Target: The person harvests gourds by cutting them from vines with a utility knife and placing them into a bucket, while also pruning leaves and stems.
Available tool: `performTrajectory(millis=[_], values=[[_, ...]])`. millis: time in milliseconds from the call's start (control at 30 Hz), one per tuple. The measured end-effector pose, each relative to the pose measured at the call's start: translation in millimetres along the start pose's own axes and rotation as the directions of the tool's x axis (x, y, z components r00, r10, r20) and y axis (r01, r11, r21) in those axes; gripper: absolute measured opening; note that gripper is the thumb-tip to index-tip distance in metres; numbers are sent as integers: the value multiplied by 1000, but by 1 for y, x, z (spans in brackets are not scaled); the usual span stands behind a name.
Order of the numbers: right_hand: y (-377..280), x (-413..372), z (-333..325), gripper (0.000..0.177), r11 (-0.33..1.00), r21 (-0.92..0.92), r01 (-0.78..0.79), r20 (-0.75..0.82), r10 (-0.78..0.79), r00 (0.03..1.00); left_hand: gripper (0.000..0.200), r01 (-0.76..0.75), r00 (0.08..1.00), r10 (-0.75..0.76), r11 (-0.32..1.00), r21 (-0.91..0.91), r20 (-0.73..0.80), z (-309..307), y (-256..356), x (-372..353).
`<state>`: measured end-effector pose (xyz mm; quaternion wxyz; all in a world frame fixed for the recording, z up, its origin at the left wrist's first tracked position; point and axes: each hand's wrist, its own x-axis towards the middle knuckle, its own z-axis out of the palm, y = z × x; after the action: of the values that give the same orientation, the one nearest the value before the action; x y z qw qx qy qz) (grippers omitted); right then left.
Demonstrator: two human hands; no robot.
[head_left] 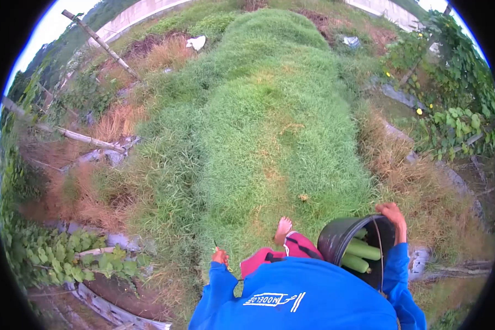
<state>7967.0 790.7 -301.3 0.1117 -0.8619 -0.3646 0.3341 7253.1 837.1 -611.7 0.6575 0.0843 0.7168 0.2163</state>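
Note:
My right hand (389, 212) is curled over the rim of a black bucket (331, 236), at the lower right against my side. The bucket is tilted, and several long green vegetables (363, 250) lie inside it. A thin handle crosses its mouth. At the lower left my left hand (220, 256) is closed, with a small dark thin object (215, 243) sticking up from it; what it is cannot be made out. My bare foot (284, 226) shows on the grass between the hands.
A grassy path (269, 110) runs ahead. Wooden poles (102, 43) and dry grass line the left, leafy vines (456, 66) with yellow flowers the right. A white bag (196, 43) lies at the far left of the path, a pale wall (143, 16) beyond.

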Motion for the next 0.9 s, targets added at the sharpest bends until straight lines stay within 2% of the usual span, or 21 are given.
performTrajectory(millis=[67,133,167,233,367,467,500,533,600,633,700,767,800,833,867,900], values=[[-41,26,-27,44,1000,-6,-31,39,31,999,22,20,996,-19,1000,-11,87,16,12,4],[-80,53,-48,46,1000,-21,-19,11,19,1000,22,57,998,-55,998,35,-38,45,27,5],[-96,70,-53,47,999,-30,11,3,-11,1000,22,62,998,-61,997,46,-23,57,38,9],[-120,115,-61,48,999,-48,9,15,-9,1000,23,146,988,-143,988,-45,65,82,72,24],[-179,191,-73,50,996,-81,-27,67,32,997,24,157,984,-161,986,53,71,130,159,86],[-186,264,-77,50,998,-47,-43,-9,43,999,23,138,983,-139,990,14,117,173,243,155],[-190,279,-81,48,992,111,-59,-50,65,997,23,140,986,-139,990,-2,97,175,280,171],[-213,282,-96,47,990,109,-85,-129,99,987,24,109,987,-111,994,25,117,195,317,195],[-196,327,-110,46,986,114,-124,-196,144,970,26,44,986,-56,996,77,158,233,389,243],[-207,334,-125,46,983,112,-142,-209,163,964,26,-25,989,-3,981,192,145,259,432,254],[-247,349,-142,46,959,221,-175,-184,217,959,27,-192,963,157,970,149,218,312,520,268],[-277,384,-154,46,953,248,-175,-187,224,957,27,-370,895,320,922,116,312,373,612,264],[-286,401,-159,46,950,263,-167,-184,220,958,27,-379,888,323,917,124,328,401,654,259],[-264,440,-153,48,967,233,-106,-216,158,963,27,-418,864,356,901,114,355,428,693,255],[-277,458,-160,48,965,240,-105,-228,161,960,27,-455,840,389,885,102,378,447,726,255],[-296,479,-170,49,975,167,-146,-169,175,970,27,-462,833,394,881,97,389,462,754,259]])
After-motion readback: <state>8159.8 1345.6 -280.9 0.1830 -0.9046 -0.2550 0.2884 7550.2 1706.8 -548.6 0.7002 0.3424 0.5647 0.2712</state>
